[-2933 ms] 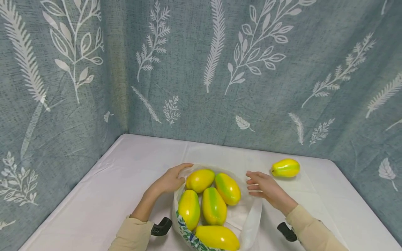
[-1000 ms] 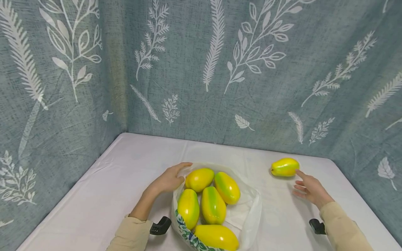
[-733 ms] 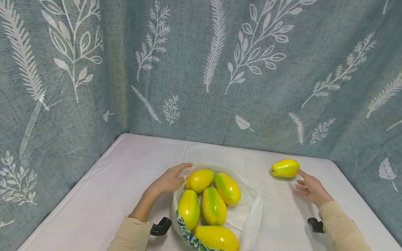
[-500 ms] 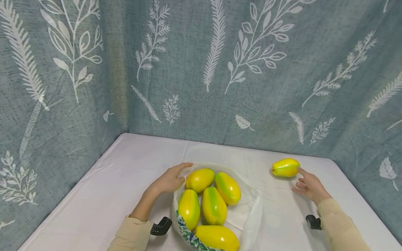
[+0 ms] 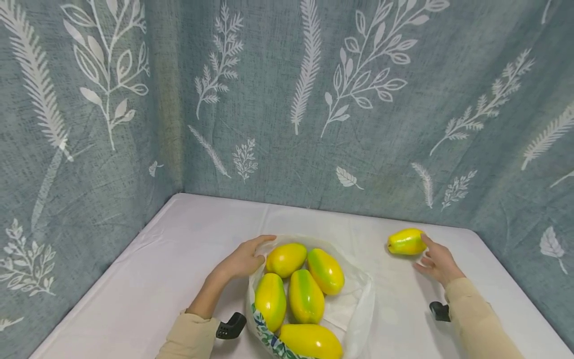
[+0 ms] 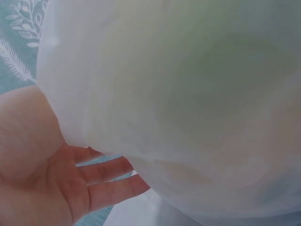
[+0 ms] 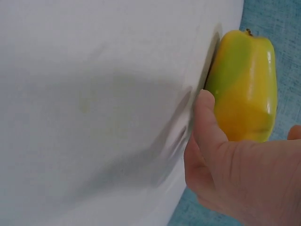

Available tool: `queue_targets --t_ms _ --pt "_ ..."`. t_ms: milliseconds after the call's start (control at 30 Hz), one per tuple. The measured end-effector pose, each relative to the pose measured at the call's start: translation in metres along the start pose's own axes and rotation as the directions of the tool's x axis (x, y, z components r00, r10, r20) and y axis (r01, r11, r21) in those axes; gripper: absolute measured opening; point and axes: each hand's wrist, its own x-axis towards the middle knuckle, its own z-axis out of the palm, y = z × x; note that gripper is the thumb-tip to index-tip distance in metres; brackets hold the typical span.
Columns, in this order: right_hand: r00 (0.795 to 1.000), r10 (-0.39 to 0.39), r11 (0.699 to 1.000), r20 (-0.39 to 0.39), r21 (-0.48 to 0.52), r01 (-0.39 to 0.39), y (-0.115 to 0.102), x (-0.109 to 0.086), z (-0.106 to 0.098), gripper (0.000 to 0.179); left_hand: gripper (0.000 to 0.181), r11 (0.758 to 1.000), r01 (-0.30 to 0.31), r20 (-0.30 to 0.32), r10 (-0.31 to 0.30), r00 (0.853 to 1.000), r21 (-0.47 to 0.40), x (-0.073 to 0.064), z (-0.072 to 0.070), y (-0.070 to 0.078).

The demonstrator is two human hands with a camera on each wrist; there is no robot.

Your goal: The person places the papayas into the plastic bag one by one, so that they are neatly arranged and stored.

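Observation:
A white, thin bag [image 5: 358, 314] with a leaf-print patch stands with its mouth wide at the front of the table. Inside it lie several yellow-green papayas [image 5: 306, 296]. My left hand [image 5: 242, 259] rests at the bag's far left rim, forefinger stretched along it; in the left wrist view its fingers [image 6: 113, 190] are straight and partly hidden behind the bag. One more papaya [image 5: 405, 242] lies alone on the table toward the back right. My right hand [image 5: 438, 262] is at that papaya's right end, a fingertip touching it and the other fingers loose beside it.
The table [image 5: 215, 214] has a white cover. Blue-green leaf-patterned curtains [image 5: 278, 164] hang close behind it and on both sides. A black wrist device [image 5: 230, 326] juts beside the left sleeve, and another black device [image 5: 439, 310] beside the right.
My right hand has left the bag's right rim and moved right to the lone papaya, lately closing in a little on its end. My left hand has stayed at the bag.

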Motion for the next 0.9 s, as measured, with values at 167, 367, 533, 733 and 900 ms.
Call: queue_targets --t_ms 167,367,533,733,900 --pt "1.000 0.001 1.000 -0.006 0.014 -0.001 -0.001 0.001 0.004 0.089 0.052 1.000 0.010 -0.004 -0.010 1.000 -0.013 0.001 0.001 -0.001" --pt "1.000 -0.010 0.999 0.011 0.035 0.010 -0.002 0.003 0.009 0.087 0.052 1.000 0.017 -0.009 -0.017 1.000 -0.019 0.000 0.001 -0.002" --pt "1.000 -0.022 0.999 0.011 0.034 0.022 -0.001 0.004 0.013 0.090 0.052 1.000 0.017 -0.008 -0.018 1.000 -0.010 -0.001 0.001 -0.002" --pt "0.998 -0.024 0.999 -0.050 0.047 0.027 -0.002 0.006 0.019 0.096 0.052 0.999 0.026 -0.006 -0.026 1.000 -0.019 0.000 0.001 -0.001" --pt "0.997 -0.019 0.998 -0.079 0.060 0.024 -0.004 0.007 0.023 0.098 0.053 0.999 0.033 -0.008 -0.033 0.999 -0.021 0.000 0.001 -0.001"
